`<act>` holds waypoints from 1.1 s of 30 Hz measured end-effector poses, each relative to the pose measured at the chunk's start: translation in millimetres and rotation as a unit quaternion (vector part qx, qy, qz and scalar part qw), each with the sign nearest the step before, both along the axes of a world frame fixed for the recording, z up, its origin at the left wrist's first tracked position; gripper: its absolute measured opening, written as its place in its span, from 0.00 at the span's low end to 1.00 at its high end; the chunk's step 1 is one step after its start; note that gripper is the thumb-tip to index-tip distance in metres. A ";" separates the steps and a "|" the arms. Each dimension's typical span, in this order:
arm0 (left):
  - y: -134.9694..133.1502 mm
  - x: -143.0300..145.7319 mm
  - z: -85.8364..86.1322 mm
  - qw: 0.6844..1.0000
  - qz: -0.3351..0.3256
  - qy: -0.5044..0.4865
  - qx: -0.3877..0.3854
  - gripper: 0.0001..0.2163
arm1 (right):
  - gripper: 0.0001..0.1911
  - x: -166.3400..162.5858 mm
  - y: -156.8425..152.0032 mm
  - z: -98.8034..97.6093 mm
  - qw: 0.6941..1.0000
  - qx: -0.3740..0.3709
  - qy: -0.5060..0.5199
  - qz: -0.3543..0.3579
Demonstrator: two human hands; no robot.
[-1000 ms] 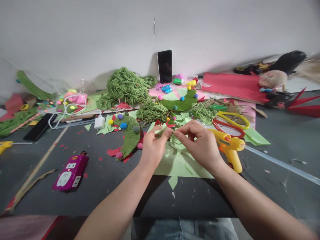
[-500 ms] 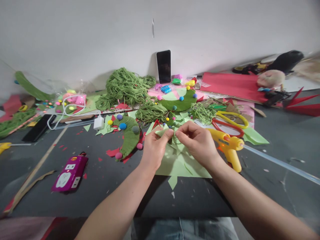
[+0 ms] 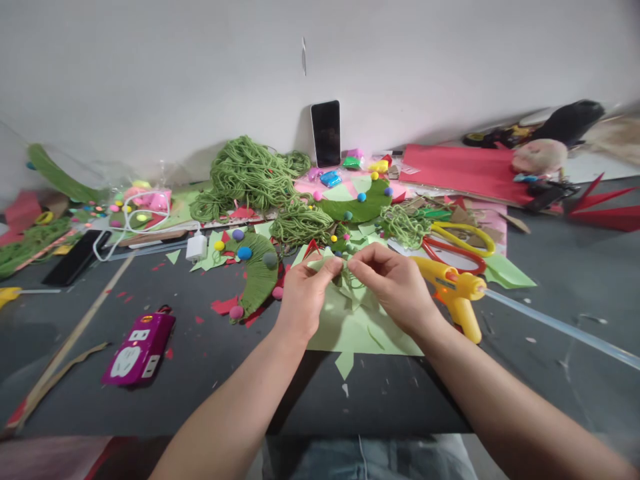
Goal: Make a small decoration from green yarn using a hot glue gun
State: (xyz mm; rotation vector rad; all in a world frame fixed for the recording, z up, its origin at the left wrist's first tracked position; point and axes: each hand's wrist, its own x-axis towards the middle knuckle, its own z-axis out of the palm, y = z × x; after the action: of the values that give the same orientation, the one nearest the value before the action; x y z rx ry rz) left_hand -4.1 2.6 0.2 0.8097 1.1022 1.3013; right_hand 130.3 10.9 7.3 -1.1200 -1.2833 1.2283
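Both hands meet above a light green paper sheet (image 3: 360, 330) on the dark table. My left hand (image 3: 304, 293) pinches a small light green paper piece (image 3: 325, 262) between thumb and fingers. My right hand (image 3: 395, 283) is closed in a pinch right beside it, on green yarn (image 3: 350, 280) that hangs between the two hands. A curved shape wrapped in green yarn with coloured pompoms (image 3: 257, 270) lies just left of my left hand.
A yellow glue gun (image 3: 457, 293) with a clear glue stick lies right of my right hand, behind it scissors (image 3: 457, 243). Green yarn heaps (image 3: 250, 173), a phone (image 3: 326, 133) against the wall, a magenta power strip (image 3: 137, 347), a white charger (image 3: 196, 247) and red paper (image 3: 465, 170).
The hands have stayed in place; the fingers have shifted slightly on the paper piece and yarn, and the view has drifted a little.
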 end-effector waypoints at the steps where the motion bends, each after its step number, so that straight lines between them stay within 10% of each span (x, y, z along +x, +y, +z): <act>1: 0.4 0.2 -0.3 1.000 0.004 -0.009 0.002 0.10 | 0.10 0.5 0.5 -0.6 1.000 -0.009 0.013 0.013; 8: -0.1 2.3 0.3 0.999 0.040 -0.034 -0.006 0.09 | 0.16 -2.2 -0.1 -5.6 0.989 -0.098 0.033 0.103; 23: 5.3 -5.8 5.5 0.998 0.029 -0.050 -0.011 0.10 | 0.10 -0.3 2.6 -6.8 0.988 0.007 -0.083 0.130; 31: 17.2 -25.5 24.9 0.965 0.038 -0.245 -0.085 0.06 | 0.14 11.6 4.6 -0.1 0.827 0.016 -0.534 0.174; 33: 18.9 -29.3 29.1 0.961 0.049 -0.257 -0.094 0.06 | 0.15 18.1 5.1 1.9 0.838 0.035 -0.507 0.198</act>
State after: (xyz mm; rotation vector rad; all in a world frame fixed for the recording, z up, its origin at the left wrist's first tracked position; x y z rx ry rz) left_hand -33.4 21.4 29.3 0.2502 0.8326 1.3639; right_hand 148.4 16.0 9.2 -1.5791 -2.4342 0.8166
